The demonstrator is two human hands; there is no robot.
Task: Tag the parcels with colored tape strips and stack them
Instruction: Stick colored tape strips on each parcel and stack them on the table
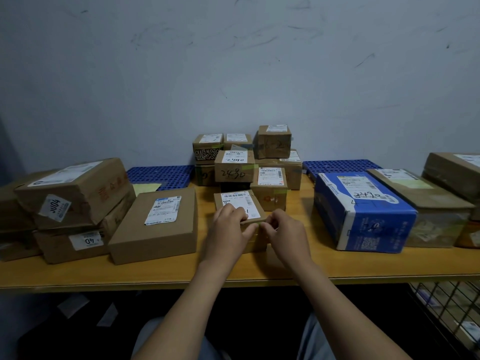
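left hand (228,226) curled over near top edge of small brown cardboard parcel (240,201) | right hand (281,229) pinching green tape strip (259,224) there, seemingly | parcel on wooden bench (285,267) under both hands; looks light, stiff; lift by side walls | stacked brown boxes (233,168) beyond

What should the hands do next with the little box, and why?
Probably smooth the green tape down over the box edge. The left hand holds the box while the right hand pinches the strip there, and it seems not yet pressed flat.
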